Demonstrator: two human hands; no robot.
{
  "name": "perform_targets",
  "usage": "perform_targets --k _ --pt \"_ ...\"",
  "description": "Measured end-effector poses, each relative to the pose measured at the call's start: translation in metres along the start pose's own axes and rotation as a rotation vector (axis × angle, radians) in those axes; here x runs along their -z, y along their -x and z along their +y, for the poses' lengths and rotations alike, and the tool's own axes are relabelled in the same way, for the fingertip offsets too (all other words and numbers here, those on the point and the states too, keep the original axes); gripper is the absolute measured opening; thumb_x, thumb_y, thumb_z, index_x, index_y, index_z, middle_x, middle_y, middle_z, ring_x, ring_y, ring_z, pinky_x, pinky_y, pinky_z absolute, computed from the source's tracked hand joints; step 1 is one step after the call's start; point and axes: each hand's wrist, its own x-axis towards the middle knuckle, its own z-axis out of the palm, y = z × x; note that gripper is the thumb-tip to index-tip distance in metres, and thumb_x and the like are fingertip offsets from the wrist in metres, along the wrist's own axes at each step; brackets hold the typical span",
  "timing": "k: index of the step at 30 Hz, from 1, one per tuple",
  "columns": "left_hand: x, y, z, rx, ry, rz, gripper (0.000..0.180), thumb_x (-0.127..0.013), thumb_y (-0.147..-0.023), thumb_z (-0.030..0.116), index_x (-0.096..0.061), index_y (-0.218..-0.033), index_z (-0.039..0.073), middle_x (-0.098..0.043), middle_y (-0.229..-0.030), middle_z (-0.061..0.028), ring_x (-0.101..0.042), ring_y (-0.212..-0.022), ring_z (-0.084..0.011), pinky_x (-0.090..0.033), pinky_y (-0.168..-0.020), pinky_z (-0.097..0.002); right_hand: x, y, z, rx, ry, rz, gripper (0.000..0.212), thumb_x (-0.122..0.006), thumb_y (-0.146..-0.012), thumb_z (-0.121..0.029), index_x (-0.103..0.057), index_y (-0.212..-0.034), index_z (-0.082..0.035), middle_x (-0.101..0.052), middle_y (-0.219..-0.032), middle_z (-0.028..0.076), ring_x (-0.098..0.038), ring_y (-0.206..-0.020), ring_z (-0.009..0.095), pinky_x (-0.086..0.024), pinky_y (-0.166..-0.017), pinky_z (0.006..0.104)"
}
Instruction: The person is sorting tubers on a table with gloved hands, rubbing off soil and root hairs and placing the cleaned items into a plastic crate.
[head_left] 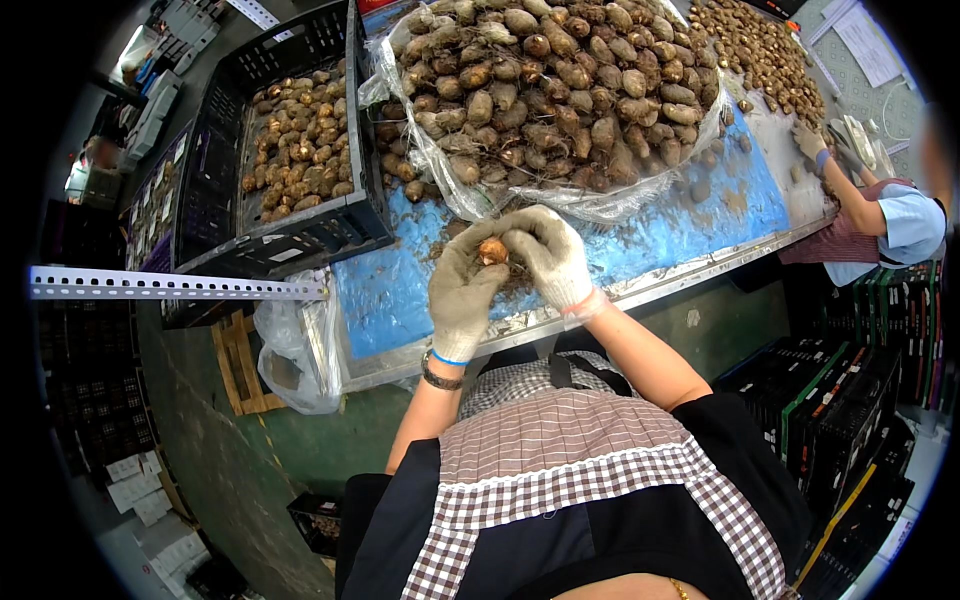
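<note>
A small brown taro corm [492, 251] with a pale orange cut end is gripped in my left hand [458, 285], which wears a dirty white work glove. My right hand [550, 254], gloved the same way, curls in against the corm's right side; its fingertips are partly hidden, and whether it holds anything of its own cannot be made out. Both hands are just above the table's near edge. Beyond them rises a big heap of hairy taro corms [560, 90] in a clear plastic liner [462, 196]. Loose root hairs and dirt lie below the hands.
A black plastic crate [285, 245] holding taro corms stands at left. Blue sheeting [385, 315] covers the metal-edged table. A perforated white bar [180, 285] juts out left, beside a hanging plastic bag [295, 365]. At right a co-worker's gloved hand [808, 142] reaches by another corm pile [765, 65].
</note>
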Motion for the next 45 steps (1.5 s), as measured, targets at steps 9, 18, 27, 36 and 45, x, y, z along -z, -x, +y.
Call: perform_targets --k 9,18,27,36,45 --pt "0.003 0.003 0.000 0.025 0.322 0.036 0.054 -0.064 -0.085 -0.004 -0.048 -0.137 -0.003 -0.058 -0.130 -0.0121 -0.060 -0.114 -0.0194 -0.053 -0.100 -0.0324 0.006 -0.004 -0.019 -0.120 -0.198 -0.056 0.032 -0.070 -0.087 -0.008 -0.067 -0.118 -0.003 -0.065 -0.105 0.008 -0.063 -0.092 0.014 -0.054 -0.081 0.0294" --pt "0.010 -0.001 0.001 0.033 0.378 -0.040 0.056 -0.067 -0.087 0.000 -0.046 -0.139 -0.002 -0.061 -0.124 -0.0121 -0.063 -0.107 -0.0174 -0.054 -0.093 -0.0301 0.010 -0.013 0.009 -0.320 -0.126 0.080 0.017 -0.065 -0.091 -0.013 -0.072 -0.103 -0.002 -0.071 -0.096 0.014 -0.068 -0.083 0.017 -0.056 -0.078 0.0303" --pt "0.003 -0.006 0.004 0.223 0.214 0.221 0.027 -0.057 -0.100 0.016 -0.056 -0.122 -0.001 -0.068 -0.102 -0.0098 -0.068 -0.081 -0.0140 -0.059 -0.068 -0.0273 -0.008 -0.007 -0.014 0.142 0.117 -0.115 0.028 -0.076 -0.081 -0.012 -0.071 -0.107 -0.004 -0.063 -0.101 0.010 -0.064 -0.092 0.022 -0.053 -0.082 0.0322" --pt "0.010 -0.009 -0.021 0.245 0.367 0.222 0.022 -0.052 -0.103 0.019 -0.056 -0.117 0.003 -0.067 -0.092 -0.0101 -0.066 -0.066 -0.0162 -0.057 -0.060 -0.0279 -0.008 -0.015 0.001 -0.001 0.055 -0.146 0.014 -0.071 -0.086 -0.008 -0.069 -0.098 0.000 -0.066 -0.093 0.011 -0.065 -0.086 0.020 -0.052 -0.076 0.0309" --pt "0.017 -0.006 -0.021 0.318 0.568 0.156 0.030 -0.045 -0.106 0.028 -0.056 -0.120 0.004 -0.068 -0.090 -0.0117 -0.067 -0.064 -0.0170 -0.059 -0.057 -0.0294 -0.007 -0.016 -0.002 -0.015 0.079 -0.131 0.023 -0.072 -0.086 -0.016 -0.071 -0.104 -0.003 -0.068 -0.099 0.014 -0.068 -0.089 0.024 -0.055 -0.082 0.0332"
